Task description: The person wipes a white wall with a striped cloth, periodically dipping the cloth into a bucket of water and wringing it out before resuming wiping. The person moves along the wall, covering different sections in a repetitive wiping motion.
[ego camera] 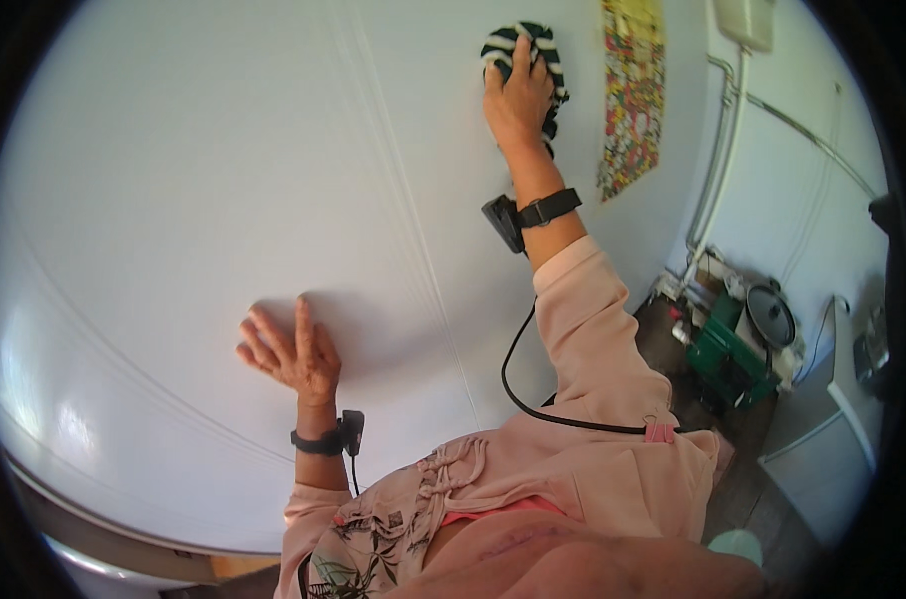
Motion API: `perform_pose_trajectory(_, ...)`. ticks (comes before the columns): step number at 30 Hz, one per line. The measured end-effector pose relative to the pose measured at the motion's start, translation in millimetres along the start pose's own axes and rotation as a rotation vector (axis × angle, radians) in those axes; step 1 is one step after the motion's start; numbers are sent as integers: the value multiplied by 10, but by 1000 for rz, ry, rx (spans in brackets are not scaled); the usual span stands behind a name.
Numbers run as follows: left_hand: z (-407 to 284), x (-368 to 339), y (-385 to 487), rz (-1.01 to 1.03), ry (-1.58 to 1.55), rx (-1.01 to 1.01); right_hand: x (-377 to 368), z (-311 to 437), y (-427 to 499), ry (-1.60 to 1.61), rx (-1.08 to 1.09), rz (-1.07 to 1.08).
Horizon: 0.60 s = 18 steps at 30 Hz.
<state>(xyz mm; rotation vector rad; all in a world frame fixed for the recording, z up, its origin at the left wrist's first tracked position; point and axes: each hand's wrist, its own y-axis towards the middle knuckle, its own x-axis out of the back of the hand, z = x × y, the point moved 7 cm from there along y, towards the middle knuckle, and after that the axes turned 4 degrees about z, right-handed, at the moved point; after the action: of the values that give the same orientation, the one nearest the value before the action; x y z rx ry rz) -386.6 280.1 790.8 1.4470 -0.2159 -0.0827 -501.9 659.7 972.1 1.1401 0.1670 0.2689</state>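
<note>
High on a white panelled wall (236,187), my right hand (522,101) presses a bunched dark green and white striped cloth (502,46) against the surface. Part of the cloth hangs below the fingers on the hand's right side. My left hand (297,352) lies against the same wall, lower and to the left, with fingers spread and nothing in it. Each wrist wears a black strap with a small black device, and a cable runs from each.
A colourful patterned strip (634,97) is fixed to the wall right of the cloth. Pipes (730,150) run down the corner. Below them are a green box (730,359), a round dark lid (770,314) and clutter. A grey-white panel-like object (820,449) stands lower right.
</note>
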Motion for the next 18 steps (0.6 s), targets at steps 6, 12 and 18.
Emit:
perform_pose_trajectory(6, 114, -62, -153, 4, -79, 18, -20, 1594, -41, -68, 282, 15)
perform_pose_trajectory(12, 76, 169, 15, -85, -495, -3, -91, 2721, -822, 166, 687, 74)
perform_pose_trajectory(18, 167, 521, 468, -181, -857, -10, -147, 3132, -1365, 461, 817, 242)
